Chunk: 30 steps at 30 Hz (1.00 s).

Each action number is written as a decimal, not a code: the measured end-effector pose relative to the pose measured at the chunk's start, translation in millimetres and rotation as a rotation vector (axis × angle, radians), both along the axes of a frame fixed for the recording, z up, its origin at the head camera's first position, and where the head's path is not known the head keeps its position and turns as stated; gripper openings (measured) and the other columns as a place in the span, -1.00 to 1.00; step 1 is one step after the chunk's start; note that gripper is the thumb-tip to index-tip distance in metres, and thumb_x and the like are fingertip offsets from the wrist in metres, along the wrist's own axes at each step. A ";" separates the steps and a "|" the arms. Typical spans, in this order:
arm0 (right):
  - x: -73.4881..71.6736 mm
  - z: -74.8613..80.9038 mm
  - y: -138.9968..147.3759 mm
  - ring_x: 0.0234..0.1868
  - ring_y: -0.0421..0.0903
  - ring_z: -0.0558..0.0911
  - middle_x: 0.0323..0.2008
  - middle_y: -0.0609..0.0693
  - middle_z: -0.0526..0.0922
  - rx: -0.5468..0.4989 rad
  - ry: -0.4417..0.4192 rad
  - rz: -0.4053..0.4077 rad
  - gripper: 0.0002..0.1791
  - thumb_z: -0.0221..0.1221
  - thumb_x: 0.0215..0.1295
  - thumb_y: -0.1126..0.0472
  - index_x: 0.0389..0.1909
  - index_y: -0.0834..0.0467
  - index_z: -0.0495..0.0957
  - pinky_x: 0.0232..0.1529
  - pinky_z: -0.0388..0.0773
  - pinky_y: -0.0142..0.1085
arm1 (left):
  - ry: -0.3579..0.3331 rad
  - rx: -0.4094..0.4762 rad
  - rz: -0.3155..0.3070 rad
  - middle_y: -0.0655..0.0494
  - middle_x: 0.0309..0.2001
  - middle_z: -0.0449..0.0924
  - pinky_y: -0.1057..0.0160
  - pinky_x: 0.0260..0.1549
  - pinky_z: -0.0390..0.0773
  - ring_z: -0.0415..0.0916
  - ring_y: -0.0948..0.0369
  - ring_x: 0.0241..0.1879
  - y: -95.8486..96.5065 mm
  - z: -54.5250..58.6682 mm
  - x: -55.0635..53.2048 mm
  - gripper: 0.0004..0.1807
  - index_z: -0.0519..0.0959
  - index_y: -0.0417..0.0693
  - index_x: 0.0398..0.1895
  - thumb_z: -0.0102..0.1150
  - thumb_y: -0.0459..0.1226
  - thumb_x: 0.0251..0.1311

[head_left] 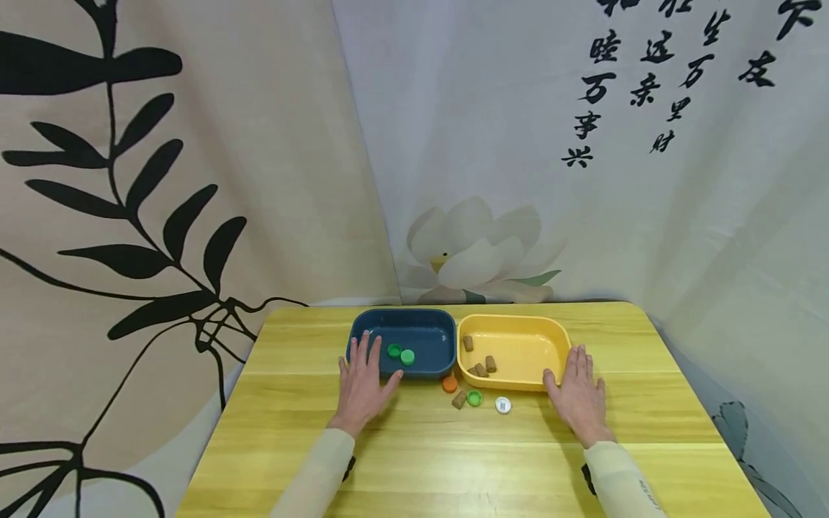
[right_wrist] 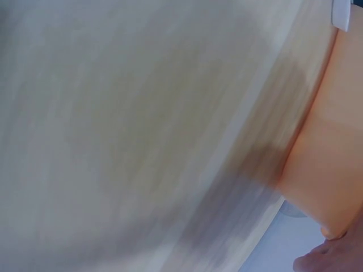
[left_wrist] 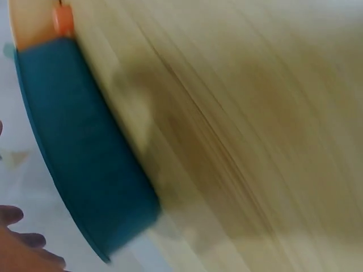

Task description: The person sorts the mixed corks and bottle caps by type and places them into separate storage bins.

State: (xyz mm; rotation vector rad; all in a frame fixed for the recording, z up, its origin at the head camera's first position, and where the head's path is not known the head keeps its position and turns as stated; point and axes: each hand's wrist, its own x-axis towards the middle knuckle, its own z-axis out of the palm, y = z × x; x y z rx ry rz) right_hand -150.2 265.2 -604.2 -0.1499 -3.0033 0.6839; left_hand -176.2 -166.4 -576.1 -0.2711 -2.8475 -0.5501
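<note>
My left hand [head_left: 363, 392] is over the front left of a dark blue tray [head_left: 447, 321], fingers spread and straight, overlapping its rim in the head view. Two green bottle caps [head_left: 406, 357] lie in this tray. At the right end of the yellow tray [head_left: 537, 324] is my right hand [head_left: 578, 396], its fingers extended and its thumb at the rim. Several brown corks [head_left: 491, 364] lie inside the yellow tray. The left wrist view shows the blue tray's outer wall [left_wrist: 85, 141] with fingertips [left_wrist: 31, 241] at lower left; the right wrist view shows part of the hand [right_wrist: 334, 255] at the tray corner.
In front of the trays lie an orange cap [head_left: 450, 383], a cork [head_left: 459, 399], a green cap [head_left: 475, 398] and a white cap [head_left: 503, 405]. The trays stand side by side near the back edge of the wooden table [head_left: 440, 467]. A printed cloth [head_left: 291, 144] hangs behind.
</note>
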 end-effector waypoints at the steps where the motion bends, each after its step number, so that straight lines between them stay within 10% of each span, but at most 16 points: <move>1: 0.2 -0.1 0.6 0.58 0.45 -0.15 0.60 0.44 -0.31 0.003 -0.001 0.000 -0.02 -0.21 0.62 -0.22 0.59 0.47 -0.32 0.39 -0.17 0.51 | -0.017 0.016 0.016 -0.22 0.64 -0.08 -0.55 0.35 -0.02 -0.17 -0.29 0.60 -4.2 -0.3 -1.9 -0.03 0.14 -0.14 0.63 0.21 0.20 0.36; 10: -0.1 0.4 3.0 0.58 0.45 -0.15 0.60 0.45 -0.29 0.003 -0.009 -0.001 -0.02 -0.21 0.62 -0.23 0.59 0.47 -0.31 0.39 -0.17 0.50 | -0.174 0.089 0.145 -0.26 0.66 -0.22 -0.60 0.31 -0.04 -0.24 -0.33 0.59 -33.5 -15.9 -17.1 0.12 -0.09 -0.17 0.68 0.08 0.33 0.36; 22: 5.0 2.7 5.4 0.59 0.45 -0.19 0.61 0.39 -0.34 -0.070 0.003 0.017 0.03 -0.32 0.60 -0.35 0.61 0.43 -0.32 0.40 -0.21 0.50 | -0.245 0.082 0.144 -0.20 0.67 -0.23 -0.62 0.30 -0.06 -0.19 -0.32 0.59 -38.3 -28.5 -11.4 0.18 -0.18 -0.22 0.68 -0.06 0.41 0.36; 30: 19.2 10.5 -13.8 0.55 0.43 0.07 0.54 0.44 0.12 -0.014 0.256 0.042 -0.02 -0.05 0.56 -0.28 0.62 0.38 -0.06 0.36 0.01 0.48 | -0.276 0.095 0.153 -0.19 0.68 -0.27 -0.61 0.31 -0.09 -0.23 -0.32 0.60 -39.3 -23.3 -9.8 0.24 -0.23 -0.24 0.68 -0.09 0.46 0.32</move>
